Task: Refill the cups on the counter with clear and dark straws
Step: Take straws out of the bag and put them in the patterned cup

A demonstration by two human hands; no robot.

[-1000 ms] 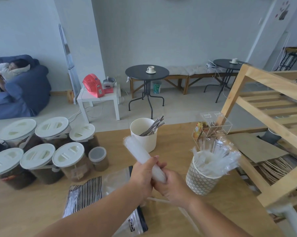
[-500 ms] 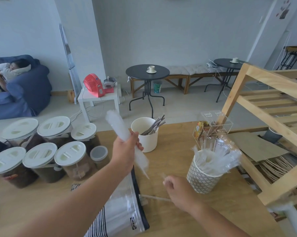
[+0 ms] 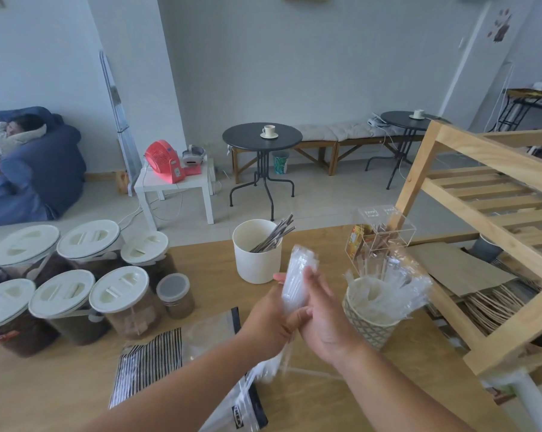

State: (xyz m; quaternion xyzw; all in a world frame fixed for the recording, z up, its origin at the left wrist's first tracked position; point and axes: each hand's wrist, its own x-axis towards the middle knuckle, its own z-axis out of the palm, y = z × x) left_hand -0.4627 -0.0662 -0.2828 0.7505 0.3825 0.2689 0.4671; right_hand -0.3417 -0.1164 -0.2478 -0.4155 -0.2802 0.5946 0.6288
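Head view: my right hand (image 3: 322, 319) has come back to join the left hand (image 3: 272, 316), both closed around the bundle of clear straws (image 3: 297, 282), upright just left of the patterned cup (image 3: 369, 325). Probably squaring it before dropping in; the blur hides the finger grip.

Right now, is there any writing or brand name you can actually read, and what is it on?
"IKEA": printed on the dark strip of the clear zip bag lying on the counter.
Printing on the orange packet in the clear box: too small to read.
Nothing else readable.
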